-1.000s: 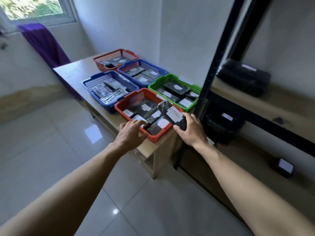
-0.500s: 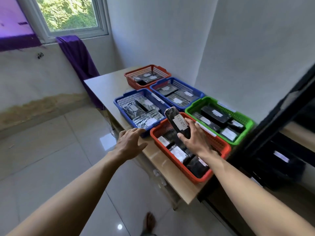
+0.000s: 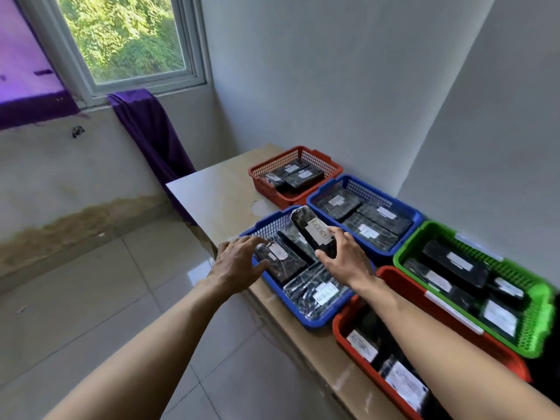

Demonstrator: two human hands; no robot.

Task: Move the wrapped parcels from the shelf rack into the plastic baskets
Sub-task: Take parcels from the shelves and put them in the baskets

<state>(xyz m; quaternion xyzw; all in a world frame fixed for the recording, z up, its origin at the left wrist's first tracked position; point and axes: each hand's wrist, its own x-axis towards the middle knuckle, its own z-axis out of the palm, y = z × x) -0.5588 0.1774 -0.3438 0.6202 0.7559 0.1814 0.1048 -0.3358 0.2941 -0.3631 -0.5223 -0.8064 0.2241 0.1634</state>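
White walls meet in a corner, with a window (image 3: 127,40) at the upper left, a purple cloth (image 3: 151,131) draped beneath it and a glossy tiled floor (image 3: 91,298). A pale, polished worktop (image 3: 218,189) runs along the right-hand wall. The shelf rack is out of view.

5 mesh plastic baskets stand on the worktop, all holding parcels. A small red basket (image 3: 321,156) sits at the far end and a blue basket (image 3: 381,195) sits next to it against the wall. A second blue basket (image 3: 315,322) is on the front edge, with a green basket (image 3: 539,313) and a large red basket (image 3: 348,338) nearer the camera.

The black film-wrapped parcel with a white handwritten label (image 3: 313,231) is held tilted over the front blue basket, not yet laid down. It looks light and fairly stiff, but the shiny film is probably slippery. Holding it across its short sides near the lower end seems sound.

The right grip (image 3: 345,262) is clamped on that lower end. The left grip (image 3: 239,265) is apart, its straight fingers touching a parcel (image 3: 278,259) that lies in the same basket.
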